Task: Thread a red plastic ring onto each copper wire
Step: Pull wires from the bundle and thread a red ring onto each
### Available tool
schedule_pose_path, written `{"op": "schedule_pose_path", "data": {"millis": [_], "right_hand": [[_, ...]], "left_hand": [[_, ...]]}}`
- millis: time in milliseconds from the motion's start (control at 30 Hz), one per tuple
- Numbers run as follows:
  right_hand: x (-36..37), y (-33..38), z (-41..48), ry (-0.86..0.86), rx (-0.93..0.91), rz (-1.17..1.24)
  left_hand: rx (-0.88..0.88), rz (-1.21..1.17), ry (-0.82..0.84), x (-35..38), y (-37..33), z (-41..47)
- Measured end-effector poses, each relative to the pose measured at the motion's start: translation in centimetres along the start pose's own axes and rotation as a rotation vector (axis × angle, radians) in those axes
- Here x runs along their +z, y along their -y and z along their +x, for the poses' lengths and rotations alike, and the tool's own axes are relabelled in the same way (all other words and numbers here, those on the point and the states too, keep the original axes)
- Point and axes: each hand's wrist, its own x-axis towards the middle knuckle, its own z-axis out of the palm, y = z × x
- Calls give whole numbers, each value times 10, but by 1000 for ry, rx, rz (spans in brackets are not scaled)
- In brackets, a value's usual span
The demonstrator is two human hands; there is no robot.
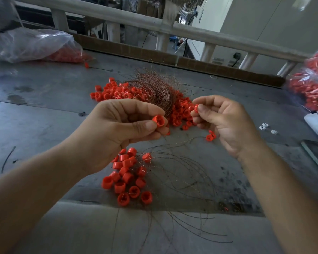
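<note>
Left hand (118,132) pinches one red ring (159,121), right hand (226,121) a second ring (195,108).

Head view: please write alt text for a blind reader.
The left hand pinches a red ring; the right hand pinches another ring, above a grey table. A copper wire bundle and loose rings lie behind; rings with wires lie nearer.

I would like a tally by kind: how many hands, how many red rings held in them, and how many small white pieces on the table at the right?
Hands: 2, left hand and right hand
Red rings held: 2, left ring and right ring
Small white pieces: 3
Total: 7
</note>
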Motion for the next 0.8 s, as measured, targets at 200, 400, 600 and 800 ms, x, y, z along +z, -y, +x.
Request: {"op": "schedule_pose_path", "data": {"millis": [200,400,600,800], "right_hand": [[21,16,-18,209,62,204],[27,15,-22,274,44,245],[29,15,-26,293,-48,129],[35,14,-30,243,-211,-6]], "left_hand": [[-28,5,-23,4,-2,-2],[-37,32,-44,5,-2,-1],[-35,51,-59,8,-3,-1],[-32,69,-73,7,-4,-1]]}}
